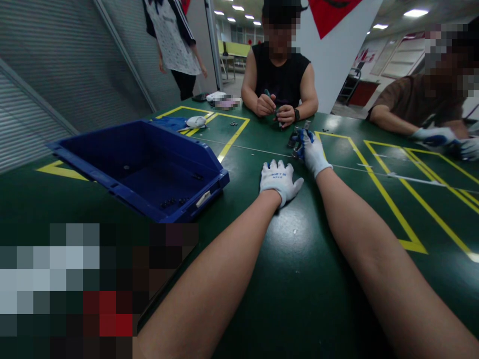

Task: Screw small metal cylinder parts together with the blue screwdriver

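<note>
My left hand [277, 182] wears a white glove with blue print and lies palm down on the green table [295, 279], its fingers spread. It holds nothing that I can see. Farther out and to the right, my right hand [313, 153], in a white glove with blue fingertips, is closed at a small cluster of shiny metal parts [292, 139]. Its fingers hide much of the cluster, so the parts' exact kind is unclear.
To the left stands a blue plastic bin [220, 182] with several small black pieces [170, 203] inside. Yellow tape [377, 192] marks the tabletop. Behind it lie blue-and-white gloves [196, 121]. A person in black [280, 70] works opposite; another gloved person [404, 102] sits right.
</note>
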`<state>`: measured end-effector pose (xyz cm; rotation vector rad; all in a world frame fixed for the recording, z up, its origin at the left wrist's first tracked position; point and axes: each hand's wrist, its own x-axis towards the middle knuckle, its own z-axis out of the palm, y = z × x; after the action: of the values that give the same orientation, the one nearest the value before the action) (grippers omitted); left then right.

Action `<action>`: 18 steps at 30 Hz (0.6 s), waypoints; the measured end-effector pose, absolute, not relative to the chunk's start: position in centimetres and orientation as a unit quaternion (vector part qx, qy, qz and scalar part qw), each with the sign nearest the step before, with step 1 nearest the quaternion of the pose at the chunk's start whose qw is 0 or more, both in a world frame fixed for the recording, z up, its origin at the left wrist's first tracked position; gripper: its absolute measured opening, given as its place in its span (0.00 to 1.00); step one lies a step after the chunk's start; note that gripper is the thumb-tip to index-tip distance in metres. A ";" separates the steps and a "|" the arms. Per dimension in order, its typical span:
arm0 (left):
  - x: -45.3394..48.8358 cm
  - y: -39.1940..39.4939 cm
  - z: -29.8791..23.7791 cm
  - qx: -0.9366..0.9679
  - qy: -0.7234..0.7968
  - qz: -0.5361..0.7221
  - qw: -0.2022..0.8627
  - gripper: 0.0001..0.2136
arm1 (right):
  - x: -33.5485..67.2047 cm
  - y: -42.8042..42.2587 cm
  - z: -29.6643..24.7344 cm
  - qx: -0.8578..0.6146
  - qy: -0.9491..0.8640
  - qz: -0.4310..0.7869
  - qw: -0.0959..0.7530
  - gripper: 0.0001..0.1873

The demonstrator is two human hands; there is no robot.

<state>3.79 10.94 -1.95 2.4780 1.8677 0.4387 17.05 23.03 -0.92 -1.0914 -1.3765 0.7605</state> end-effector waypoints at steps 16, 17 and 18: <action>3.7 10.8 -1.7 0.793 0.593 0.139 0.016 0.34 | 19.5 24.0 -2.0 -0.540 -0.681 0.203 0.452 0.26; 3.8 10.8 -1.7 0.792 0.594 0.139 0.016 0.34 | 19.6 24.0 -2.0 -0.549 -0.689 0.192 0.433 0.26; 3.8 10.9 -1.8 0.792 0.595 0.138 0.016 0.34 | 19.6 24.0 -2.1 -0.556 -0.697 0.186 0.413 0.26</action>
<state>3.77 10.87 -1.80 2.4627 1.8493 0.4307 19.59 24.04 -2.05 -1.3979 -1.7531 0.4686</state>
